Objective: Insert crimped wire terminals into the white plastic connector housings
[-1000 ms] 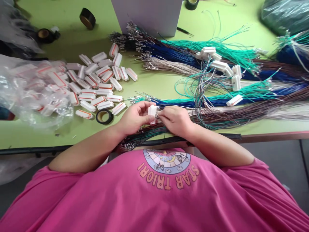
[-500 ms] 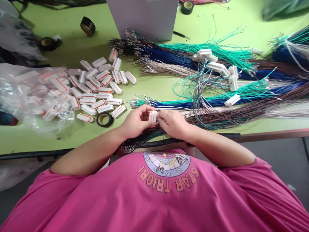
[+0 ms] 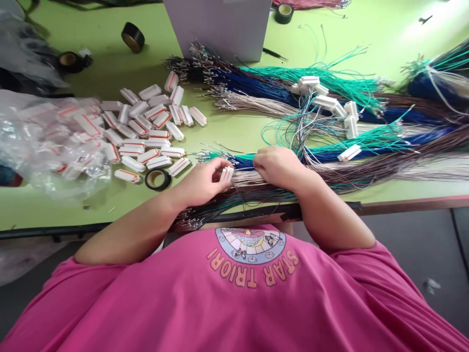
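Note:
My left hand (image 3: 203, 183) grips a white connector (image 3: 226, 173) between thumb and fingers, near the table's front edge. To its right, my right hand (image 3: 273, 164) is closed above the blue wires (image 3: 245, 160); whatever its fingers hold is hidden. White wires (image 3: 249, 176) run between and below the hands. A bundle of dark wires (image 3: 220, 208) with metal tips lies along the front edge. Several white connectors with orange stripes (image 3: 148, 155) are scattered left of my hands.
A clear plastic bag (image 3: 88, 166) holds more connectors at the left. A black tape roll (image 3: 158, 179) lies by my left forearm. Wired connectors (image 3: 326, 101) rest on green and blue bundles at the right. A grey box (image 3: 223, 29) stands at the back.
My right hand has moved up and to the right, away from the connector, and now hovers over the blue wires. My left hand has shifted slightly left, still gripping the connector.

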`<state>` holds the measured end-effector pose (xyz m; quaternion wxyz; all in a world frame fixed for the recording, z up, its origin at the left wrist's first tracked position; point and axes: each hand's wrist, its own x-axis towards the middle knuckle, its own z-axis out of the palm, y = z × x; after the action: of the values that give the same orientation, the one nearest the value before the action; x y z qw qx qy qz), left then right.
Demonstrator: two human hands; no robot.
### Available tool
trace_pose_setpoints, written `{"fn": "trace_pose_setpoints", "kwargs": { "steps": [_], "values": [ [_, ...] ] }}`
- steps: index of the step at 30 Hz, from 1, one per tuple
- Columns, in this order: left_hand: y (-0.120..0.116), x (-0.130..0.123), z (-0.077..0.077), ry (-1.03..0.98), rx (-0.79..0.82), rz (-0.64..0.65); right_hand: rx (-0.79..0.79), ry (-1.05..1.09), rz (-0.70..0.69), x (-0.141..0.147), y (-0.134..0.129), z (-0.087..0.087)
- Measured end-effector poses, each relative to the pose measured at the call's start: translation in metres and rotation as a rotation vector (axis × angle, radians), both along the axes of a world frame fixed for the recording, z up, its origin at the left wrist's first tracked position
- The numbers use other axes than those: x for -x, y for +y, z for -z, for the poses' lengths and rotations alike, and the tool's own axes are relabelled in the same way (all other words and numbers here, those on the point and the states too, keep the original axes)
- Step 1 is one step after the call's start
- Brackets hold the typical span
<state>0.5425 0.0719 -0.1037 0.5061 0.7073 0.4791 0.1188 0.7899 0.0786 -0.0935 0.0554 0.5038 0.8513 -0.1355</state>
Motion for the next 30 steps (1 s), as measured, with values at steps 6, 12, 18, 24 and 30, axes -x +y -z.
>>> {"fn": "trace_pose_setpoints", "kwargs": {
  "steps": [6, 12, 18, 24, 30],
  "values": [
    [-0.007, 0.008, -0.004, -0.06, 0.159, 0.151, 0.142, 0.085, -0.044, -0.006, -0.001, -0.005],
    [-0.013, 0.005, -0.007, -0.113, 0.185, 0.096, 0.091, 0.338, 0.086, -0.012, 0.003, 0.002],
    [-0.01, 0.0, -0.006, -0.318, 0.316, -0.056, 0.082, 0.479, 0.173, -0.009, 0.002, 0.004],
    [-0.02, 0.003, -0.01, -0.168, 0.041, 0.002, 0.1, 0.421, -0.148, -0.005, -0.003, 0.004],
    [-0.019, -0.002, -0.002, -0.106, 0.099, 0.1, 0.124, 0.372, -0.064, -0.001, -0.004, 0.005]
  ]
}}
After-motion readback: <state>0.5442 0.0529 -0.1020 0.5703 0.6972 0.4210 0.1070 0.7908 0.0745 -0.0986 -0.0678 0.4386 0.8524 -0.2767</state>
